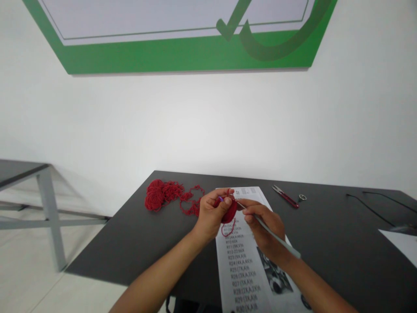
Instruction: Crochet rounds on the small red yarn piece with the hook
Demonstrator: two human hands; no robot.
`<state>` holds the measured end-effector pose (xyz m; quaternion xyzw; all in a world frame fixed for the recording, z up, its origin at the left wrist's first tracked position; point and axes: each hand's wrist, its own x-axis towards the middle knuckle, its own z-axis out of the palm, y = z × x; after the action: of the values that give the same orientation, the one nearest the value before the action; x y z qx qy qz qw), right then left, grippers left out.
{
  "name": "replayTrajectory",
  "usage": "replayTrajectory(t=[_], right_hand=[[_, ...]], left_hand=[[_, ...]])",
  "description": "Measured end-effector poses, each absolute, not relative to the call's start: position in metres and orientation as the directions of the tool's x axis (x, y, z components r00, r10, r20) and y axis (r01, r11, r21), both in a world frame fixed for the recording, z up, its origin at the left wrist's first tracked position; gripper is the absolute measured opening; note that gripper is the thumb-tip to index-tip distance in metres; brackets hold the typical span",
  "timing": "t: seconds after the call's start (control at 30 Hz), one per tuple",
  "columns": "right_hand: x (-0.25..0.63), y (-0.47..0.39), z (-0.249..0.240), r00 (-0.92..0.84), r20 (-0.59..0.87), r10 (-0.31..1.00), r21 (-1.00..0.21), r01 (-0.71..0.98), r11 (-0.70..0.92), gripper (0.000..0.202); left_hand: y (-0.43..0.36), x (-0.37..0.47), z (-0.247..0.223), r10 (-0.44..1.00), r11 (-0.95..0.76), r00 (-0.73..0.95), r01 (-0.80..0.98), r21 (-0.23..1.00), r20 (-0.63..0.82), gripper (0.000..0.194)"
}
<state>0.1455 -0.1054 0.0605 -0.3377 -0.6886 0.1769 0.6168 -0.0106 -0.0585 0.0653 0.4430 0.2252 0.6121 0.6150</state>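
My left hand (pixel 210 211) pinches a small round piece of red crochet work (pixel 230 213) between thumb and fingers, with a strand of yarn over the index finger. A small purple clip or marker (pixel 221 198) shows at the thumb. In my right hand (pixel 265 224) is a crochet hook (pixel 276 237) with a grey handle, held like a pen, its metal tip at the edge of the red piece. A loop of red yarn hangs below the work. Left of my hands lies a ball of red yarn (pixel 154 195) with loose, tangled strands leading toward them.
Under my hands lies a printed pattern sheet (pixel 239 278) on the dark table (pixel 329 226). Red-handled thread snips (pixel 286 197) with a small ring (pixel 302 197) rest at the back right. Eyeglasses (pixel 404 228) and a white paper (pixel 400 245) are at the right edge.
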Motion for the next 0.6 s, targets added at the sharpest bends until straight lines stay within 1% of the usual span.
replayTrajectory(t=[0.23,0.43,0.6], right_hand=[[0.144,-0.108,0.061,0.014,0.624,0.781,-0.778,0.107,0.619,0.016],[0.146,-0.109,0.062,-0.016,0.563,0.826,-0.826,-0.049,0.562,0.016],[0.147,-0.106,0.052,-0.061,0.489,0.87,-0.858,-0.212,0.467,0.016]], left_hand=[[-0.058,-0.011,0.066,0.95,-0.109,0.171,-0.602,0.791,0.261,0.035],[-0.062,-0.011,0.073,0.936,0.06,0.29,-0.69,0.721,0.199,0.035],[-0.064,-0.012,0.074,0.929,0.182,0.35,-0.718,0.672,0.121,0.038]])
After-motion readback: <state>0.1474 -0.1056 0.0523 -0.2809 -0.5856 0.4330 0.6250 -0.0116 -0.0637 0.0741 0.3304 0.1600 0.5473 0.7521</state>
